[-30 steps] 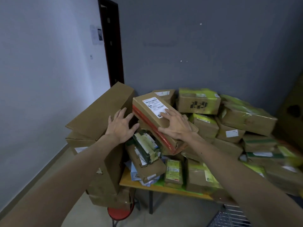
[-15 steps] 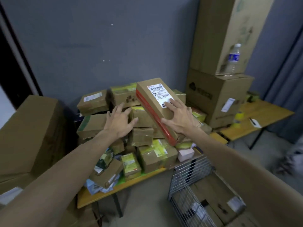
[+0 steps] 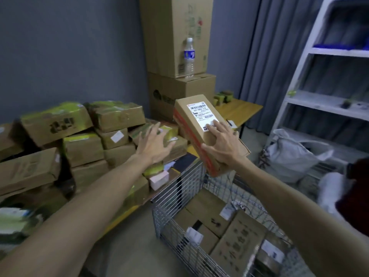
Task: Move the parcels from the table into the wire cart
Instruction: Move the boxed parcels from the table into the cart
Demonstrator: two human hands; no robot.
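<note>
Parcel (image 3: 196, 124) held one-handed above the wire cart (image 3: 179, 186).
At lower right the cart already holds brown boxes (image 3: 211, 216). Above its rim, mid-frame, the right hand (image 3: 221, 142) grips the long brown box, thumb on the red-taped side, fingers across the white label (image 3: 201, 114), tilted, probably for lowering in. The left hand (image 3: 153, 144) hovers spread, holding nothing. Beyond, at left, more parcels (image 3: 111, 116) heap the table (image 3: 119, 216).
</note>
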